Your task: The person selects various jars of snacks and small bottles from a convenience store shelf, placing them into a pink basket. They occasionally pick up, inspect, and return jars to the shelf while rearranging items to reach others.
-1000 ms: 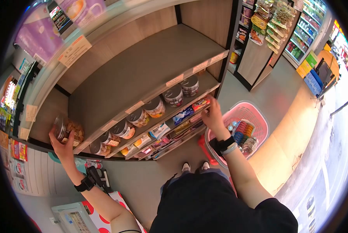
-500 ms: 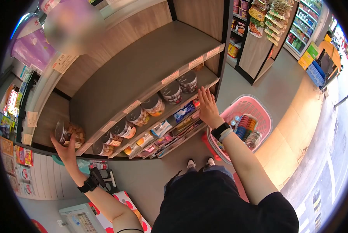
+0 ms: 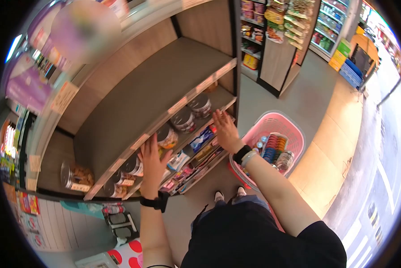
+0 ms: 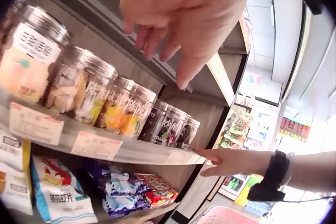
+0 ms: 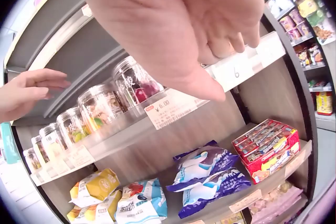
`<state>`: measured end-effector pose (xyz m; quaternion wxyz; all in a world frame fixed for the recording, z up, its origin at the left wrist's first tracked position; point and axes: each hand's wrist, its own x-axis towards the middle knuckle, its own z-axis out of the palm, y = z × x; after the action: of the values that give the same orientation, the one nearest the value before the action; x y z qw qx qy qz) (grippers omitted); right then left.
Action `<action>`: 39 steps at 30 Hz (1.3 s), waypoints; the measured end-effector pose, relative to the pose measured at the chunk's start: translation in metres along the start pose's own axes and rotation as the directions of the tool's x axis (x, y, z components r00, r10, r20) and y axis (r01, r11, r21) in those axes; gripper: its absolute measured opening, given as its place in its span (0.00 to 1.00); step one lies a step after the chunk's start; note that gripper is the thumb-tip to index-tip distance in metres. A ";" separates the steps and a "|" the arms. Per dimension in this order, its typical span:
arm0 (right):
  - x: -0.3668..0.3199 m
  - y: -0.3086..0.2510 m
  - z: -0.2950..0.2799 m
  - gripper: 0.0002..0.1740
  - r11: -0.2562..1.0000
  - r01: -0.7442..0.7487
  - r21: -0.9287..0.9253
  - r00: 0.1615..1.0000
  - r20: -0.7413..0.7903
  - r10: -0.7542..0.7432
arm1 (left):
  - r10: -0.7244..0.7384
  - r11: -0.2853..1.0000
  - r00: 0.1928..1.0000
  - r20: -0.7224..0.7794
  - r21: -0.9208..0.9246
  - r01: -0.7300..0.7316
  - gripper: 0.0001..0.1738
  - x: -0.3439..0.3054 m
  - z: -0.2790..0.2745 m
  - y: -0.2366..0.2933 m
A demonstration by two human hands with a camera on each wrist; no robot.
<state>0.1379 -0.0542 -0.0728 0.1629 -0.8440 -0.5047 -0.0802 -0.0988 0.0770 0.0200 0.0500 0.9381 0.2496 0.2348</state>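
In the head view my left hand (image 3: 152, 169) is in front of the upper shelf edge, fingers extended, holding nothing. Below it stands a row of clear jars with silver lids, such as the jar (image 3: 167, 136) with orange contents. My right hand (image 3: 227, 132), fingers loosely straight, is at the right end of the jar shelf's edge (image 4: 157, 154). A jar of brown snacks (image 3: 77, 176) stands alone at the left end of the upper shelf (image 3: 142, 85). The right wrist view shows a jar with red fruit on its label (image 5: 137, 82) beside the right palm.
A pink basket (image 3: 294, 123) holding several packages and jars stands on the floor at right. Below the jars lie blue-and-white bags (image 5: 202, 169) and a red snack box (image 5: 268, 148). A dark wheeled item (image 3: 122, 225) is on the floor at left.
My left hand has let go of the jar of brown snacks and moved right along the shelf edge. The right hand stays near the right end of the shelf; its fingers have straightened.
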 end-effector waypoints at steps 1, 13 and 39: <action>0.000 -0.001 -0.002 0.38 1.000 0.018 -0.020 0.999 0.033 -0.018 | -0.009 0.998 1.000 0.013 0.054 0.009 0.41 0.011 0.002 -0.003; 0.002 -0.006 -0.001 0.40 0.994 -0.082 0.077 0.995 0.057 0.077 | -0.142 0.895 0.825 0.547 -0.286 0.343 0.52 0.078 0.001 -0.031; 0.021 -0.014 -0.115 0.44 0.846 0.160 0.510 0.778 -0.592 0.210 | -0.288 0.848 0.855 0.432 -0.300 0.437 0.44 0.060 0.001 -0.003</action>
<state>0.1384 -0.0716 0.0436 0.5502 -0.6956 -0.4109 -0.2109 -0.0536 0.1096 0.0438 0.3246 0.8708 0.3597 0.0838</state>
